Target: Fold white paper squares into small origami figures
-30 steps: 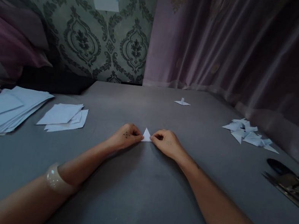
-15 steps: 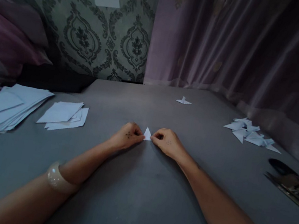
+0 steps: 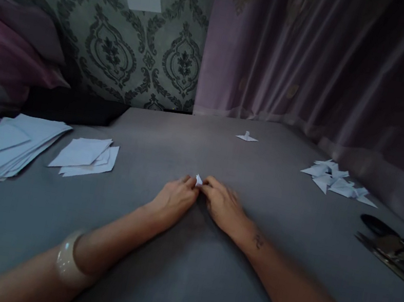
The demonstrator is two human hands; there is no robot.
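Observation:
A small folded piece of white paper (image 3: 199,179) sits at the centre of the grey surface, held between my two hands. The fingers of my left hand (image 3: 176,198) close on its left side, and they cover much of it. My right hand (image 3: 223,204) pinches the paper's right side with thumb and forefinger. Only a pointed tip of the paper shows above my fingertips. My left forearm wears a pale bangle (image 3: 67,260).
A stack of white sheets (image 3: 11,143) and smaller paper squares (image 3: 84,153) lie to the left. Several folded paper birds (image 3: 337,180) are grouped at the right, with one paper bird (image 3: 246,136) farther back. Dark-handled tools (image 3: 391,249) lie near the right edge.
My hands have drawn closer together and turned over the paper. Less of its triangle shows now, and the fingers cover its lower part.

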